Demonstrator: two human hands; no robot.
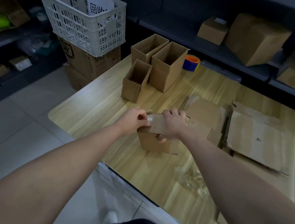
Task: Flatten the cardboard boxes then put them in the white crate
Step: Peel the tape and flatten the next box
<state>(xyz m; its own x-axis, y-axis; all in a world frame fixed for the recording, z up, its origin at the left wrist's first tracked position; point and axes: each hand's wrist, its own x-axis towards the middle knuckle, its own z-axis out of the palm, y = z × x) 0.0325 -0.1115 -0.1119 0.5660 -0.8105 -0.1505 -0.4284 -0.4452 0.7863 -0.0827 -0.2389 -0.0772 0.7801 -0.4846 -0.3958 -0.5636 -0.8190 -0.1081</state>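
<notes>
A small brown cardboard box [157, 143] stands on the wooden table [91, 113] near its front. My right hand [173, 125] grips the box's top from the right. My left hand [134, 118] pinches a strip of clear tape [149, 119] at the top's left edge. Three open upright boxes [167, 66] stand at the far left of the table. Flattened cardboard sheets [253, 134] lie on the right side. The white crate [84, 19] sits on stacked cartons left of the table, with a printed sheet in it.
A blue and orange tape roll [191, 63] lies behind the upright boxes. Crumpled clear tape [192, 179] lies near the front right. Dark shelves with cartons [256, 39] run behind and to the left. Tiled floor is below the table's left edge.
</notes>
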